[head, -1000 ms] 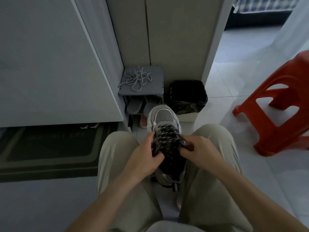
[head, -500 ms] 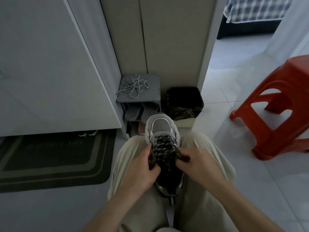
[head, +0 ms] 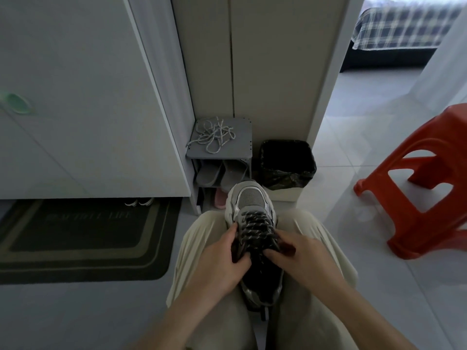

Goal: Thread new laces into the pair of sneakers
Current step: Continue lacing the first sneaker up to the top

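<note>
A grey and white sneaker [head: 250,200] lies toe-away between my knees, threaded with a dark speckled lace [head: 256,227]. My left hand [head: 219,258] grips the shoe's left side at the upper eyelets, thumb curled over the edge. My right hand [head: 300,256] grips the right side, fingers pinching at the lace near the top eyelets. The lace ends are hidden under my fingers. A tangle of pale grey laces [head: 214,136] lies on a small grey shoe rack [head: 242,147] ahead.
A black-lined waste bin [head: 288,162] stands right of the rack, and slippers [head: 219,173] fill its shelves. A red plastic stool [head: 424,183] stands at right. A dark doormat [head: 83,236] lies at left below a white door [head: 75,97].
The view has tilted up, so the shoe and hands sit lower in frame. Both hands keep their hold on the sneaker's sides; fingers have shifted slightly at the lace.
</note>
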A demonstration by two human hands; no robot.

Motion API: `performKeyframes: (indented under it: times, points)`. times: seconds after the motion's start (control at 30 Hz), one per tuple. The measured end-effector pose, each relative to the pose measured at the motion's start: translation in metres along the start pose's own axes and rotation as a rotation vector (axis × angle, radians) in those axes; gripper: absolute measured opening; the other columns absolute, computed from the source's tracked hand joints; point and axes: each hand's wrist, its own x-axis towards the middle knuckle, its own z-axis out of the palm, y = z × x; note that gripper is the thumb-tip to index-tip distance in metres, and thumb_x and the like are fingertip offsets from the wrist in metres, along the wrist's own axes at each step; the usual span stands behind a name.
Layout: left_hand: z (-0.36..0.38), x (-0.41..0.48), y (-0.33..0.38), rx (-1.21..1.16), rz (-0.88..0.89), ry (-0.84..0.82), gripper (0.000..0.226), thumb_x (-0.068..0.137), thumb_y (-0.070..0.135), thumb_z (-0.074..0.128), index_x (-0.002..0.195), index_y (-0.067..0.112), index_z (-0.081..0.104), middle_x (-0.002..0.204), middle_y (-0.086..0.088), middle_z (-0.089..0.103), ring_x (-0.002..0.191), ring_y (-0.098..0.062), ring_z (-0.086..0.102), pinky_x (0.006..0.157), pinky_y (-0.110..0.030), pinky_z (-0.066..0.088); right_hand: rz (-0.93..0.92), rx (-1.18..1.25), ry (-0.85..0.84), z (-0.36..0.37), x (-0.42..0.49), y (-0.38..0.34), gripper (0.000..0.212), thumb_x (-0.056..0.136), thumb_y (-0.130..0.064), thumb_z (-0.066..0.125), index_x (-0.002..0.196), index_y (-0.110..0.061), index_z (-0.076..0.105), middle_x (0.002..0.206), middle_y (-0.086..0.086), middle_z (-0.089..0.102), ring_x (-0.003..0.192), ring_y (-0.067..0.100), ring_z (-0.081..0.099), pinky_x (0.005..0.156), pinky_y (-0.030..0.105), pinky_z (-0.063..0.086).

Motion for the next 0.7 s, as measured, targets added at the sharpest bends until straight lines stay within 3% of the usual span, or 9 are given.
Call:
performKeyframes:
  times: [0.17,0.3,0.43,0.6,0.7]
  points:
    - [-0.003,0.002,-0.005,-0.005,-0.020,-0.025,0.056,0.086,0.027,0.063,0.131,0.049,0.039,0.095,0.044,0.053,0.096,0.022,0.052,0.084,-0.003,0.042,-0.001,0.099,0.006,0.001,-0.002,-0.001,0.022,0.082,-0.046,0.065,0.100,-0.034,0.070,0.077,-0.006,0.070,0.072,0.006,0.063,0.068,0.026,0.050]
    - [-0.002,0.004,-0.009,0.003,-0.042,-0.033,0.060,0.086,0.026,0.061,0.140,0.036,0.038,0.103,0.034,0.055,0.097,0.023,0.050,0.080,0.001,0.038,-0.016,0.011,0.046,0.009,-0.001,-0.001,0.022,0.086,-0.044,0.059,0.095,-0.028,0.070,0.064,-0.007,0.064,0.062,0.009,0.059,0.059,0.023,0.045]
    - [-0.001,0.005,-0.007,0.035,-0.047,-0.033,0.059,0.088,0.028,0.060,0.140,0.038,0.035,0.100,0.032,0.056,0.091,0.023,0.050,0.077,0.000,0.039,-0.001,0.022,0.031,0.010,0.001,0.000,0.019,0.086,-0.044,0.060,0.097,-0.032,0.071,0.068,-0.007,0.067,0.065,0.007,0.061,0.064,0.029,0.050]
    - [0.001,0.007,-0.013,0.060,-0.072,-0.010,0.066,0.084,0.037,0.065,0.143,0.031,0.037,0.126,0.018,0.056,0.113,0.004,0.052,0.097,-0.019,0.043,0.079,0.244,0.113,0.005,-0.002,-0.005,0.007,0.079,-0.032,0.073,0.085,-0.036,0.073,0.074,-0.018,0.069,0.072,-0.003,0.063,0.063,0.011,0.046]
    - [0.002,0.006,-0.012,0.067,-0.065,0.000,0.070,0.082,0.039,0.068,0.143,0.030,0.035,0.133,0.015,0.051,0.121,0.000,0.047,0.104,-0.025,0.041,0.118,0.297,0.153,0.007,0.003,-0.007,0.009,0.079,-0.024,0.074,0.073,-0.030,0.072,0.070,-0.014,0.068,0.068,0.001,0.061,0.061,0.011,0.045]
